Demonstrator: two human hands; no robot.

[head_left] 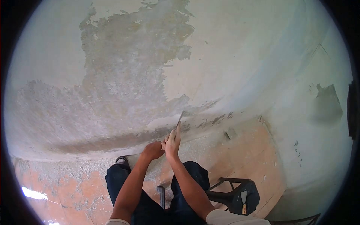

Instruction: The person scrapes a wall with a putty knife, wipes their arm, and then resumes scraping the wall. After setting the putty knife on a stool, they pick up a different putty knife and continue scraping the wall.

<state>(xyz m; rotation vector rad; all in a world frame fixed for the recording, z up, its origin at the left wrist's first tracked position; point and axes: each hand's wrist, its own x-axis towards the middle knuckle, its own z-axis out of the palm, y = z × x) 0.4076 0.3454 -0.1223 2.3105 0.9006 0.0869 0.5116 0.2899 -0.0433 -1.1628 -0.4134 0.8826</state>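
My right hand (172,145) is closed around a scraper (180,118), its thin blade pointing up against the lower part of the wall. My left hand (153,150) is curled shut right beside it, fingertips close to the heel of my right hand. What the left fingers hold, if anything, is hidden. Before both hands rises the wall (127,63), with a large rough grey patch where the pale coating is off. Near the blade, dark bare strips run along the wall's foot.
A dark stool (247,189) stands to my right with a putty knife (244,202) lying on it. A small flat grey piece (230,134) rests by the wall's base. Flakes cover much of the orange tiled floor (71,187). A second wall (311,150) closes the right side.
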